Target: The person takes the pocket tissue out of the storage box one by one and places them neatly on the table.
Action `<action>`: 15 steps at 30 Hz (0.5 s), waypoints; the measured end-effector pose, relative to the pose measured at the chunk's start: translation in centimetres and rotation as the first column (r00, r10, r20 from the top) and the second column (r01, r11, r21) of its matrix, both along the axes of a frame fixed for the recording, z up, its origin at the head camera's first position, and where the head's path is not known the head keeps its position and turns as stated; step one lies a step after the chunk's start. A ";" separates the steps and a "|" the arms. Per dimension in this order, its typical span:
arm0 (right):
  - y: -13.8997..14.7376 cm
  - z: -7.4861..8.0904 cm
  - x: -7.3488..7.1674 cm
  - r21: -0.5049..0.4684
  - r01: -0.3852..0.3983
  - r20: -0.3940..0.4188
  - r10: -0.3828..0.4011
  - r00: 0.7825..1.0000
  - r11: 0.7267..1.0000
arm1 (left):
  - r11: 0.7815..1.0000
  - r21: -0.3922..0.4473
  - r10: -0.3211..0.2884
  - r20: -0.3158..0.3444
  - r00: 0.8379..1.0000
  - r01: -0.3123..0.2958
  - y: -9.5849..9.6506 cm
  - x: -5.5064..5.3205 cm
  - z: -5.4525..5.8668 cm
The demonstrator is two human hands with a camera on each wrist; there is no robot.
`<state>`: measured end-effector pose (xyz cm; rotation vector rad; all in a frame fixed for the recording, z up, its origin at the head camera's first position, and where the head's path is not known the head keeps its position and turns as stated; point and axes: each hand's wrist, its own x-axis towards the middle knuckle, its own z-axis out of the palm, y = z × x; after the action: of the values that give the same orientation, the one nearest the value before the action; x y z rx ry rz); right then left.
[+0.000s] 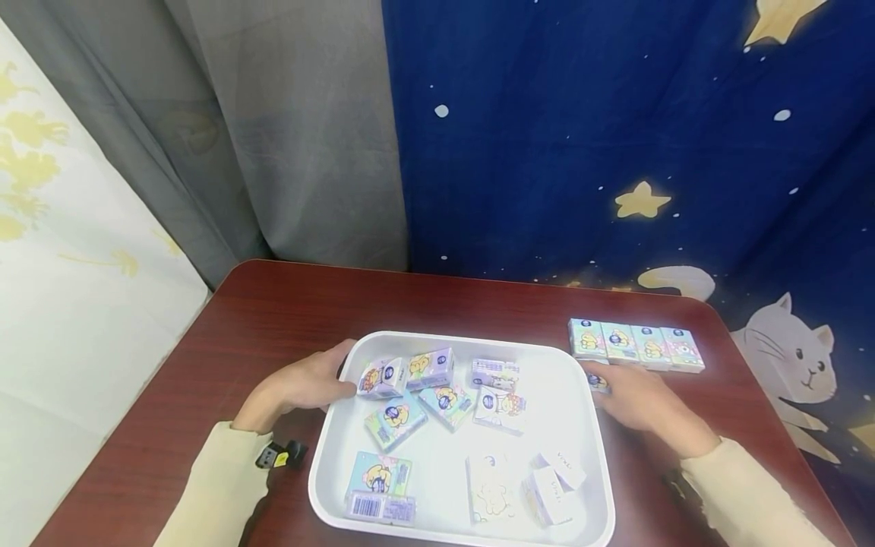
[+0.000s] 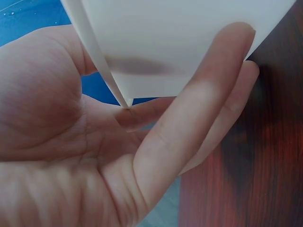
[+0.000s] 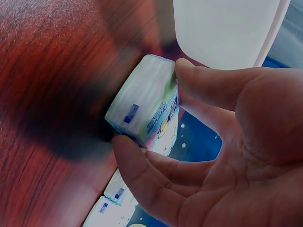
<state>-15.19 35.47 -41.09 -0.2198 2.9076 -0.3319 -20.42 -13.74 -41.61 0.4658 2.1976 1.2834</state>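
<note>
Watching the head view, I see the tissue packet half-hidden beside the tray, over the counter. Left wrist: left hand gripping the tray. Right wrist: right hand pinching that packet, white-sided, blue-lettered.

Packets lie in a tray on the table, a row of packs by its far right corner

Head view: tray blocked lower centre; packs crowded its upper left, white packs its lower right. Room inside: upper right, lower middle. Table passable above tray. Left hand obstructed left rim; right hand with pack, right rim, just below row.
</note>
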 end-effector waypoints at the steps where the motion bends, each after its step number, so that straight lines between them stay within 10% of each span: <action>1: 0.1 0.0 0.0 -0.001 -0.001 0.000 0.001 1.000 1.000 | 1.000 0.001 -0.001 0.001 1.000 0.001 0.0 0.0 0.0; 15: 0.7 3.4 -0.4 -0.018 -0.031 -0.153 0.028 0.988 0.999 | 1.000 -0.013 0.005 0.006 1.000 -0.004 0.1 -0.1 0.0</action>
<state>-15.54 36.15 -37.67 -0.3040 3.0496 -0.3541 -20.48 -13.67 -41.61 0.4519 2.2021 1.2704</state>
